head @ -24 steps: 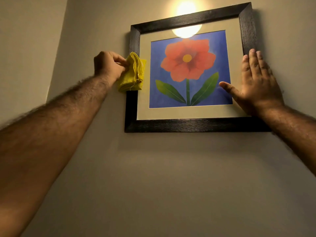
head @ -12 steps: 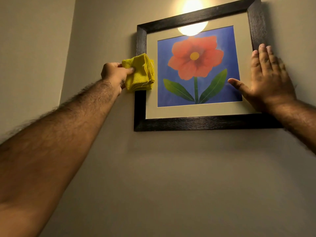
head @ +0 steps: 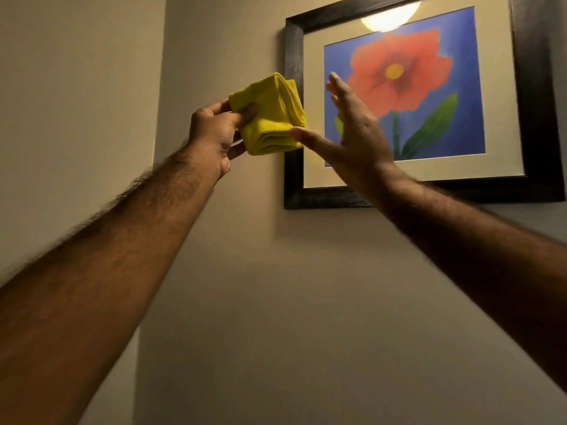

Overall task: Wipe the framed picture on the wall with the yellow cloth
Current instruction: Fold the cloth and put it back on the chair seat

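Observation:
A framed picture (head: 534, 96) with a dark wooden frame, cream mat and a red flower on blue hangs on the wall at upper right. My left hand (head: 214, 130) grips a folded yellow cloth (head: 270, 118) just left of the frame's left edge, lifted off the wall. My right hand (head: 352, 130) is open in front of the picture's lower left part, fingers spread, with its thumb tip touching the cloth's lower right corner. It hides part of the flower's left leaf and the mat.
A lamp's bright reflection (head: 389, 16) shows in the glass at the picture's top. A wall corner (head: 159, 118) runs vertically to the left of the frame. Plain beige wall (head: 276, 302) lies below.
My right hand left the frame's right side and crossed to the cloth. My left hand pulled the cloth off the frame's left edge. The view shifted, placing the picture further right.

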Demonstrator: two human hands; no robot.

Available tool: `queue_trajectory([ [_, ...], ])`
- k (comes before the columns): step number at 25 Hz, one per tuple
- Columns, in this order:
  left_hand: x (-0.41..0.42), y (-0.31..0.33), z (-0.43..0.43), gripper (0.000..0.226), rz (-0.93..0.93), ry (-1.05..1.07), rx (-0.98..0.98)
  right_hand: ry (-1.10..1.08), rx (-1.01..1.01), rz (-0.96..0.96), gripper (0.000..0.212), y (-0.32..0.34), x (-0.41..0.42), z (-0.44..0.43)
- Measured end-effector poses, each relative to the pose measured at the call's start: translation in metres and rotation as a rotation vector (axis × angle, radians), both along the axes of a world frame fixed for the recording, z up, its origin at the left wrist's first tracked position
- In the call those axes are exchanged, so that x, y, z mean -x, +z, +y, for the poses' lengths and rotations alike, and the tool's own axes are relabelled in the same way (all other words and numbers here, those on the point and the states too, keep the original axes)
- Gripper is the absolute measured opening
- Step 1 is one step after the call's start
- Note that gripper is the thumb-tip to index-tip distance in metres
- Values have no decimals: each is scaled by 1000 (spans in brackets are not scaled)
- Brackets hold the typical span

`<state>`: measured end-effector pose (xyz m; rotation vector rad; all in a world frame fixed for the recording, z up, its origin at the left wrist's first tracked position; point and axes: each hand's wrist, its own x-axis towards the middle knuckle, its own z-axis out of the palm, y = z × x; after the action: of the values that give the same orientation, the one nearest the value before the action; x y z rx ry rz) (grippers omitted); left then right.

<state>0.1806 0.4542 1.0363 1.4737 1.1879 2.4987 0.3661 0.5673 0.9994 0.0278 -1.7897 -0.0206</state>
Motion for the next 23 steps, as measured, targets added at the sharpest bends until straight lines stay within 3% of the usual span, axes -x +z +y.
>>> queue_trajectory([
  [3, 12, -27, -28, 48, -6, -45, -34, 406, 452, -75, 95, -7, 51, -42],
  [6, 31, -56, -64, 48, -44, -53, -74, 660, 687, -141, 57, -21, 84, -57],
  [9, 64, -91, -100, 40, -107, 37, -56, 781, 846, -247, 43, -47, 123, -77],
  [14, 124, -188, -156, 23, -283, 155, 74, 851, 1044, -458, 35, -126, 202, -105],
  [18, 170, -300, -199, 6, -463, 256, 146, 801, 1179, -662, 50, -230, 272, -132],
  [23, 202, -443, -256, 8, -681, 363, 260, 785, 1336, -907, 54, -371, 335, -170],
])
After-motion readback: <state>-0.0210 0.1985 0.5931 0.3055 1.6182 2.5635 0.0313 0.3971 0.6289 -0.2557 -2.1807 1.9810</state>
